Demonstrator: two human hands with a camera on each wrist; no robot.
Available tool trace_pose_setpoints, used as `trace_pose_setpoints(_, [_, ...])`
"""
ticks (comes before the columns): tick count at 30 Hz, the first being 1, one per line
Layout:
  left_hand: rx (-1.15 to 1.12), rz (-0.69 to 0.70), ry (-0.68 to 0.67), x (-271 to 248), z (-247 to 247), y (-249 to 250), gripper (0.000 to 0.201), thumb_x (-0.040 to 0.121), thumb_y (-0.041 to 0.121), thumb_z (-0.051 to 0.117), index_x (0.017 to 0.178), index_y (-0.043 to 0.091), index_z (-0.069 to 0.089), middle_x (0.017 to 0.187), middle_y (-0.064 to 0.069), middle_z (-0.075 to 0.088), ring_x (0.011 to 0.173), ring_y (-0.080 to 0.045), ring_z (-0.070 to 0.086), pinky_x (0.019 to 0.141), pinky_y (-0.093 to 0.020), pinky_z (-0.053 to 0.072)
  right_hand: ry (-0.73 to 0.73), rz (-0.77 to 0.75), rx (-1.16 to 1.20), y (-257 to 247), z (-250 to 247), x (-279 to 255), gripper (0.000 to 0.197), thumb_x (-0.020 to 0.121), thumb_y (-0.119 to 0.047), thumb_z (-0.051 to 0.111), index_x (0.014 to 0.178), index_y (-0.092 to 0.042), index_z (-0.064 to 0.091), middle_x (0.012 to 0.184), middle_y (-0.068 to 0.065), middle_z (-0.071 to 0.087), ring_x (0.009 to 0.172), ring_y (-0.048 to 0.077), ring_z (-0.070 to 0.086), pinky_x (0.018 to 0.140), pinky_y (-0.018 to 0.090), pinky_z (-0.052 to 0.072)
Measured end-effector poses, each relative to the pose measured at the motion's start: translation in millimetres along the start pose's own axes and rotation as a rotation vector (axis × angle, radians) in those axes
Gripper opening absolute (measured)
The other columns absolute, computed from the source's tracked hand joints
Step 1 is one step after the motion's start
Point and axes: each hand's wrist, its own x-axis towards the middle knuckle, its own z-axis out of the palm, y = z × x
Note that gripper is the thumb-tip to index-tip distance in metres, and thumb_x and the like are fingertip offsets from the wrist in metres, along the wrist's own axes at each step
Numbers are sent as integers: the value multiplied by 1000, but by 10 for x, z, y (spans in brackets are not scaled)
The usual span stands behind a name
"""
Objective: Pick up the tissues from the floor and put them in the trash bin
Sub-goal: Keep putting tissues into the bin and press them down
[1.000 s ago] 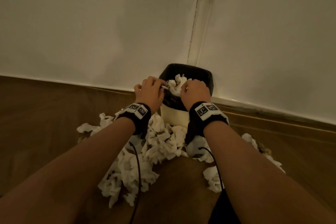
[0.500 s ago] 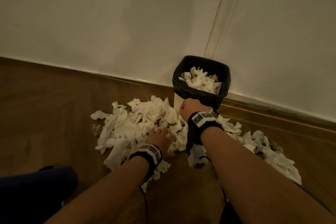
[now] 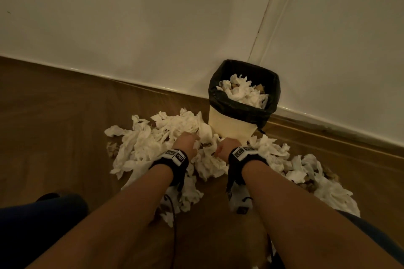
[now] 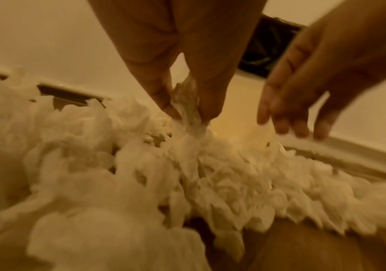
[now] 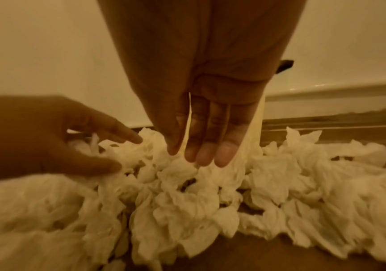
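Observation:
A cream trash bin [image 3: 229, 125] with a black liner stands in the wall corner, with crumpled tissues [image 3: 242, 93] inside it. A big pile of white tissues [image 3: 150, 144] lies on the wooden floor in front of it. My left hand [image 3: 192, 141] is down in the pile, and in the left wrist view it [image 4: 188, 117] pinches a tissue [image 4: 185, 95] between thumb and fingers. Just to the right, my right hand [image 3: 223, 148] reaches the pile near the bin's base. The right wrist view shows it [image 5: 199, 157] with straight fingers pointing down, their tips at the tissues [image 5: 187, 183], holding nothing.
More tissues [image 3: 317, 179] spread over the floor to the right, along the baseboard [image 3: 328, 135]. White walls meet right behind the bin. A dark-clad knee [image 3: 39, 214] sits at the lower left. Bare wooden floor [image 3: 54, 116] stretches to the left.
Both hands left the bin's rim and dropped to the floor pile. The left hand has taken a tissue in a pinch. The right hand came down beside it, fingers straight.

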Motion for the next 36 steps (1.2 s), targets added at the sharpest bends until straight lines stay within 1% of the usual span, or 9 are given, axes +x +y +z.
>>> trace_pose_setpoints(4, [-36,-72,52,10,-76,-106,32,94,11,43,122,16,58,124,-12,58,114,-28,53,95,-34,43,-123,-42,83,-14,345,133,47,85,-25,67,128,-10,57,138,11,48,121,32,48,100,36,44])
trace_pose_setpoints(10, [-81,-107,59,-21,-64,-242,41,88,-4,44,121,16,58,131,-13,39,110,-30,50,87,-27,40,-156,13,18,76,806,189,61,89,-22,61,144,-15,36,156,4,13,138,33,27,110,45,34])
trace_pose_setpoints(13, [-88,-76,85,-24,-35,-258,43,86,-4,48,123,18,56,131,-14,41,112,-29,49,90,-28,42,-68,27,12,38,750,160,50,95,-20,50,141,-9,34,144,13,38,130,33,41,104,40,40])
trace_pose_setpoints(16, [-85,-95,85,-38,-3,-214,45,89,-1,50,131,14,49,140,-14,31,122,-31,44,102,-30,39,22,20,10,0,567,78,23,98,-19,45,101,-3,61,97,14,59,107,29,57,78,30,43])
trace_pose_setpoints(20, [-144,-159,168,-93,-10,-93,47,88,3,49,134,14,43,138,-16,31,121,-32,41,99,-34,40,121,0,54,17,299,-118,25,95,-15,47,105,-4,67,113,12,63,106,27,58,82,28,44])
trace_pose_setpoints(24, [-116,-191,142,-130,-110,23,53,90,11,50,140,18,35,140,-14,30,131,-34,29,106,-40,31,295,45,448,32,65,-350,11,91,-14,50,102,-17,49,104,12,56,94,29,54,81,34,46])
trace_pose_setpoints(29, [-139,-191,135,-250,-384,148,34,92,18,49,125,18,55,136,-13,35,123,-32,42,104,-38,38,285,-20,1005,-126,-364,-618,23,94,-8,47,112,-8,63,126,16,58,120,37,51,102,41,44])
trace_pose_setpoints(32, [-126,-166,149,-352,-615,309,24,90,26,56,112,23,64,134,-12,35,122,-28,43,103,-30,37,218,-14,1540,-161,-652,-838,36,93,-8,48,128,2,52,138,22,47,129,39,43,103,43,41])
trace_pose_setpoints(36, [-139,-39,213,-493,-957,541,31,88,4,53,108,23,67,129,-10,45,122,-25,43,102,-25,35,182,-143,1859,-181,-934,-1227,50,91,-21,58,135,-4,42,140,15,46,129,31,45,69,20,56])
